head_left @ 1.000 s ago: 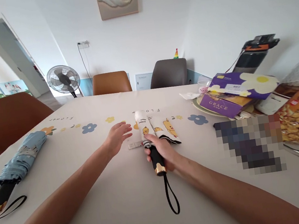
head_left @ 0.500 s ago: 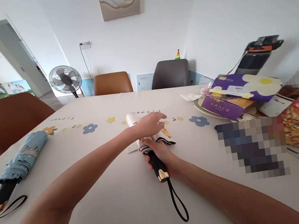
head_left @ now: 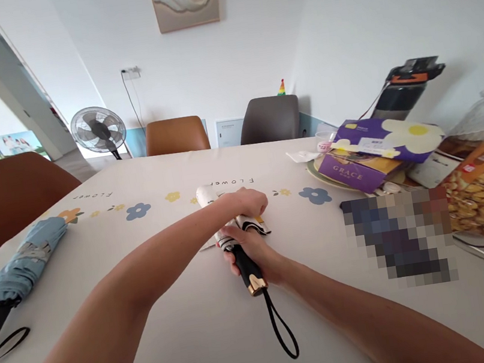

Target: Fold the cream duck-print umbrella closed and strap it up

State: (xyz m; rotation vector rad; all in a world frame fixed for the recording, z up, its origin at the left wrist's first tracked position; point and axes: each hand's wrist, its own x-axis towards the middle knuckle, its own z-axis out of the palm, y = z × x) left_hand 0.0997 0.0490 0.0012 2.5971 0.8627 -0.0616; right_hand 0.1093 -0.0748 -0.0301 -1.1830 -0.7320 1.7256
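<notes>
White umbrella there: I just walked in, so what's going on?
The person's right hand grips the white umbrella around the top of its black handle. The left hand is across it, at the loose fabric; whether it pinches any is hidden. A blue umbrella lies on the table, further left.

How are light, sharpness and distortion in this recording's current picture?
Head view: soft light, faint shadow on the wall beside the grey chair; head view: black umbrella handle fairly sharp; head view: pixelated patch hides detail at right; head view: doorway leans, suggesting wide-angle distortion.
</notes>
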